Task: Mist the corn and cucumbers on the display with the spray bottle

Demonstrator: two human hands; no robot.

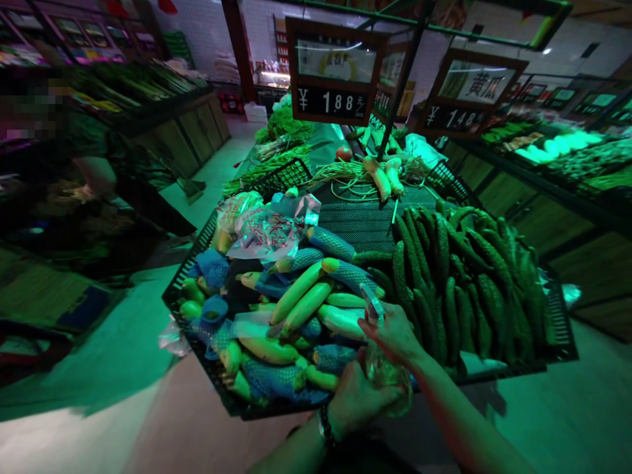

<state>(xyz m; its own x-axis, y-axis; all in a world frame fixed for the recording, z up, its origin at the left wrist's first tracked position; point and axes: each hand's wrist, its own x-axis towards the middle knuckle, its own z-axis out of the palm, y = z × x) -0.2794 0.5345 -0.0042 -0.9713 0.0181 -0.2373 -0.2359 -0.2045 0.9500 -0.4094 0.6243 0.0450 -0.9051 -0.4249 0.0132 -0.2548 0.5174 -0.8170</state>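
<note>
At the front edge of the vegetable display, both hands hold what looks like a clear spray bottle [390,375], its pale head tilted up and left. My right hand [392,332] is closed around the upper part, just below the head. Lower down, my left hand [358,398] wraps the body, a dark beaded bracelet on its wrist. Fingers hide part of the bottle. Just beyond lie pale green squashes [301,296], several in blue foam netting [276,378]. Dark cucumbers [444,283] are heaped to the right of my right hand.
A black slatted crate rim [192,336] borders the display. Crumpled clear plastic [269,227] lies on the squashes. Price signs [336,72] hang above the back. Other produce stands [553,210] flank the aisles. A person's legs [148,204] show blurred at left.
</note>
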